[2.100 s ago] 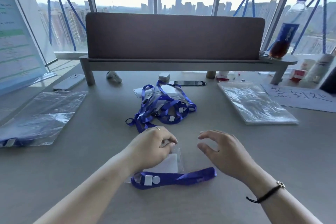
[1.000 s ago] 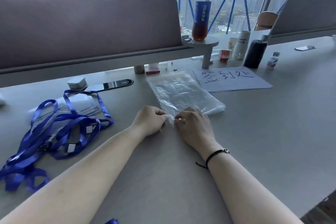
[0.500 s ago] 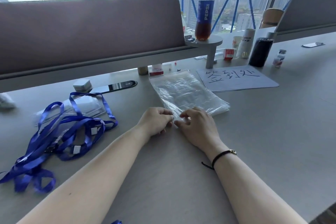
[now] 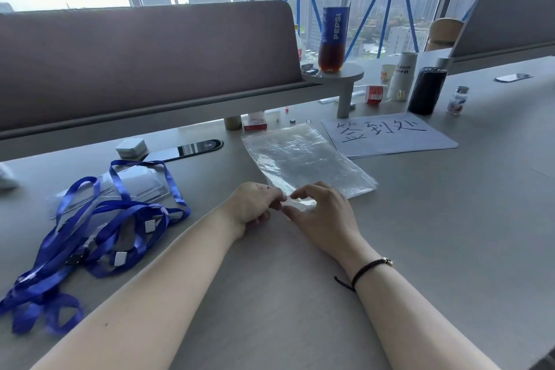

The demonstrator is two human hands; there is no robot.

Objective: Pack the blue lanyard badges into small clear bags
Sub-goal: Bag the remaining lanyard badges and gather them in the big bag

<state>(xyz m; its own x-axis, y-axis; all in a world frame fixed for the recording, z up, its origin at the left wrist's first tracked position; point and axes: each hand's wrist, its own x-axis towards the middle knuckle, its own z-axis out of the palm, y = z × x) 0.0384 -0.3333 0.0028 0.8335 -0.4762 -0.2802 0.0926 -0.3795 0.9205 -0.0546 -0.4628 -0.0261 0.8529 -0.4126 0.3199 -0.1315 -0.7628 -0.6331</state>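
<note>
A flat stack of small clear bags (image 4: 303,159) lies on the grey desk (image 4: 450,234) ahead of me. My left hand (image 4: 252,207) and my right hand (image 4: 321,213) meet at the stack's near corner, each pinching the plastic edge between thumb and fingertips. A tangled pile of blue lanyard badges (image 4: 96,231) with clear card holders lies to the left, apart from both hands.
Behind the bags lies a white sheet of paper with handwriting (image 4: 390,135). A Pepsi bottle (image 4: 335,15) stands on the divider's shelf, with cups and a black cylinder (image 4: 426,90) to its right. A phone (image 4: 186,149) and a small white box (image 4: 132,147) lie near the divider.
My view and both hands have left the folded lanyard near me and swung right to the bag stack. Over the last second the fingers keep working at the stack's near corner.
</note>
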